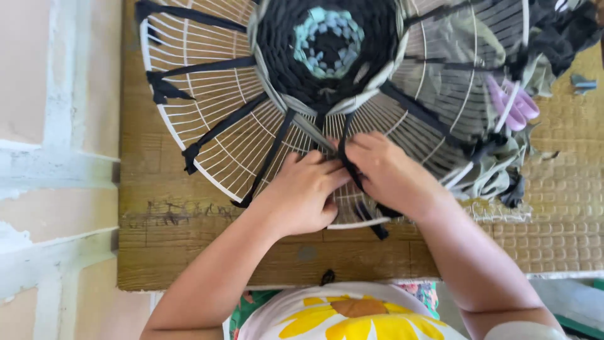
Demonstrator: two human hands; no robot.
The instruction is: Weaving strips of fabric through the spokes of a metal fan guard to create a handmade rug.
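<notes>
Landmark: white wire fan guard (pixel 207 119), lying flat on a wooden board (pixel 189 245); all places below are read off it.
Woven centre: a round patch of black and pale blue cloth weaving (pixel 327 44) sits at the guard's hub, far side from the person.
Spokes: black fabric strips (pixel 220 126) run from the hub out to the rim and are knotted there, probably to serve as a frame for the weave.
Left hand (pixel 302 195): at the near rim, fingers curled in, pinching the black strip (pixel 349 167) against the wires; likely steadying it.
Right hand (pixel 387 173): just beside the left, touching it, fingers bent closed over the same strip, which trails down past the rim.
Why held so: both hands crowd one spoke at the rim, seemingly to keep it taut; I cannot see the exact grip.
Right of guard: heap of olive and black cloth scraps (pixel 497 170) spilling over the rim, with purple-handled scissors (pixel 513 104) resting on it.
In the way: that heap covers the right wires; the neighbouring spokes lie close to the hands.
Under right side: a yellowish embossed mat (pixel 566 208).
</notes>
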